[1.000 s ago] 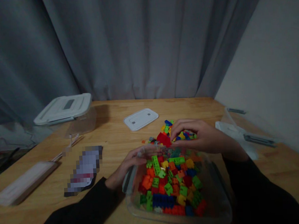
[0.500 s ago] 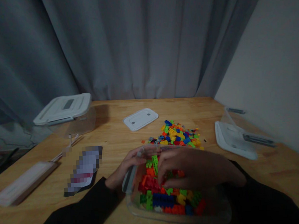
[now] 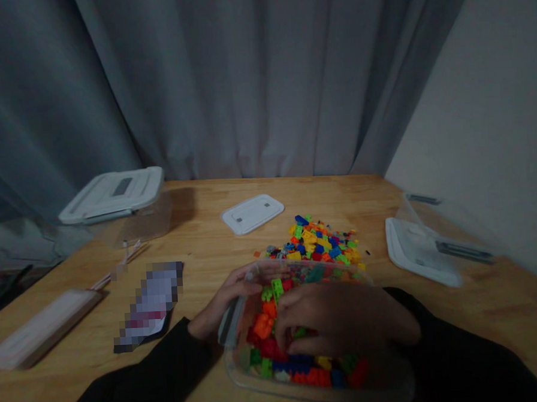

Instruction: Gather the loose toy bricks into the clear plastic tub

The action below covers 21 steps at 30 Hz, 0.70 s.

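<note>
On the tabletop, a bin stands at the lower centre, blocks inside; the left grip is at its far-left corner, the right grip over the blocks. Behind it lies a pile, with a lid farther back, to the left. A lidded box sits mid-left, a flat case lower left, a flat device between case and bin. Mid-right, a second container overlaps another lid. A curtain hangs behind everything.
</note>
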Available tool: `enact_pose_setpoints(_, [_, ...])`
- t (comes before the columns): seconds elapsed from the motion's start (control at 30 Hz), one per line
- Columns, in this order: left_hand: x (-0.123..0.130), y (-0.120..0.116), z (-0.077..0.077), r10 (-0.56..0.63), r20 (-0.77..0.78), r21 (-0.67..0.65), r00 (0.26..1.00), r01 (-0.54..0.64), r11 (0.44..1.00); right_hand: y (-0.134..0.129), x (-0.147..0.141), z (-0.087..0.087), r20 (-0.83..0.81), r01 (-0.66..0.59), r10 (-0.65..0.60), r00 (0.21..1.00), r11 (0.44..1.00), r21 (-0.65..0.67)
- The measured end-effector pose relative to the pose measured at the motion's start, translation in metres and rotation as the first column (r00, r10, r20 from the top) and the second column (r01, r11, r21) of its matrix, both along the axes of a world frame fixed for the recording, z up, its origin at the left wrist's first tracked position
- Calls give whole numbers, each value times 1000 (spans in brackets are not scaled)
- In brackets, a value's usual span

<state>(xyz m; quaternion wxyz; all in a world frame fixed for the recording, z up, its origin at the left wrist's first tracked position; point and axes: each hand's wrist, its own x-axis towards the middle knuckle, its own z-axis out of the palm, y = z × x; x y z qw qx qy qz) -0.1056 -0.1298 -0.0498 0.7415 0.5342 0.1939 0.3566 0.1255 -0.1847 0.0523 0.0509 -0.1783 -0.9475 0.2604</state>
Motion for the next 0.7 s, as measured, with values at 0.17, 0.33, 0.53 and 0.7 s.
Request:
enact_pose_setpoints(0.17, [1,-1,2,11,-6,2,1000,-11,1000,-1,-2,-3,23,-33,33,999,999,-4])
enact_pose_setpoints(0.33, [2,-3,2,17,7,8,1000,-17,1000,-1,-2,-5,66,-18,18,998,1000,-4])
enact_pose_setpoints(0.53, [2,-3,3,0,10,6,1000,0,1000,0,-2,-8,77,-8,7,997,1000,12])
enact_pose_setpoints(0.7, [5,-4,4,-15,51,11,999,14,1000,-2,-3,-8,35,22,-22,999,1000,-6])
